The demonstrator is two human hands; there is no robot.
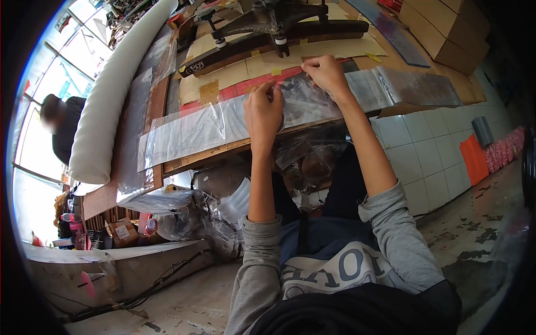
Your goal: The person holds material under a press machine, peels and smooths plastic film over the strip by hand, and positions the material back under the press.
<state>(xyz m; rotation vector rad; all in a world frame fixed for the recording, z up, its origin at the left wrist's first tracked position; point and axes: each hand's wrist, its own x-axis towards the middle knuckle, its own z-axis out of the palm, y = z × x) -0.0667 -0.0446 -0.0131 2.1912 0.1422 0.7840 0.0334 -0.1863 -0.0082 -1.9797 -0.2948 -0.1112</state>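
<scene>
A strip of clear plastic film (190, 134) lies along the front of the work table, wrinkled and shiny. My left hand (263, 111) is closed with its fingers curled at the far edge of the film, seemingly pinching it. Farther right and a little deeper, my right hand (328, 78) pinches the film's far edge between thumb and fingertips. Just beyond both hands is a long dark metal bar (268, 49) on a heavy frame, above tan sheets with yellow tape and a red strip (240, 88).
A big roll of white foam (114, 95) stands on the left, with a person (64, 125) behind it. More plastic sheet (424, 86) hangs over the table's right end. Cardboard boxes (446, 33) are at the back right. Bundled plastic (162, 201) hangs below the table.
</scene>
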